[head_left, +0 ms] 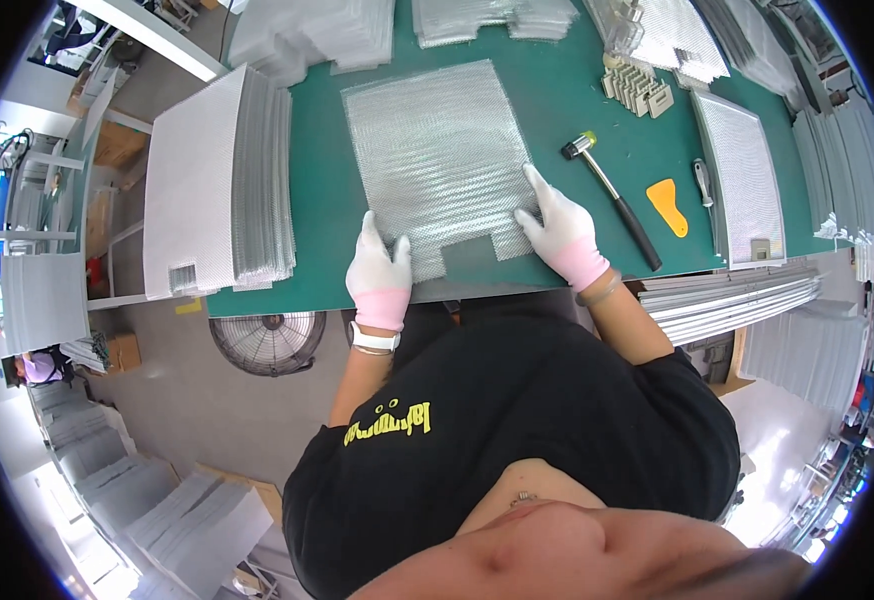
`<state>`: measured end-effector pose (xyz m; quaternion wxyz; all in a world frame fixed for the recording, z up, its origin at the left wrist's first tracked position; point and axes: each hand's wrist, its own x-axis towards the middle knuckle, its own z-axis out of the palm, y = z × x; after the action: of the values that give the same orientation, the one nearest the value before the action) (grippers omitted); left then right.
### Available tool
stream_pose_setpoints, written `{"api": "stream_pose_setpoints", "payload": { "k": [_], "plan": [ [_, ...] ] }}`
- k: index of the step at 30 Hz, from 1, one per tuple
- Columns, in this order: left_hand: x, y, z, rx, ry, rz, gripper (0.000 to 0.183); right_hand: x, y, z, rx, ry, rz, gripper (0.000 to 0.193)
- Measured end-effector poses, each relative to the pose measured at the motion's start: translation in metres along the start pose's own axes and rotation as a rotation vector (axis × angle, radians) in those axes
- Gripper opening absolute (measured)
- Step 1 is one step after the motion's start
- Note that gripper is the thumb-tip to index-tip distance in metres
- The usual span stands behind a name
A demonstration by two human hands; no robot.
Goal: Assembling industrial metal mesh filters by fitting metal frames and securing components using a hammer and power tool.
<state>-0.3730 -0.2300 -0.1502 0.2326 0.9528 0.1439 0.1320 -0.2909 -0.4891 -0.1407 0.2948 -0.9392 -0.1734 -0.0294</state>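
Silver mesh sheet (437, 150) mid-bench on the green tabletop (317, 200), notched side toward wearer. Gloved left hand (377, 272) nearly closed, thumb and fingers holding its lower left edge; gloved right hand (562, 228) likewise on the right edge, forefinger extended upward. Undersides of both grips hidden. Right of sheet: rubber mallet (632, 225), orange scraper (667, 207), small screwdriver (703, 180). Left: tall mesh stack (192, 180).
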Motion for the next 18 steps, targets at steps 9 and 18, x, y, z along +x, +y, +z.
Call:
{"api": "stream_pose_setpoints", "payload": {
  "k": [9,18],
  "plan": [
    [0.004,0.008,-0.006,-0.036,-0.056,-0.076,0.061,0.003,0.001,-0.001,-0.040,-0.028,-0.044,0.054],
    [0.032,0.000,-0.031,0.074,-0.170,0.008,0.067,0.051,0.013,-0.059,-0.395,-0.276,0.022,0.039]
  ]
}}
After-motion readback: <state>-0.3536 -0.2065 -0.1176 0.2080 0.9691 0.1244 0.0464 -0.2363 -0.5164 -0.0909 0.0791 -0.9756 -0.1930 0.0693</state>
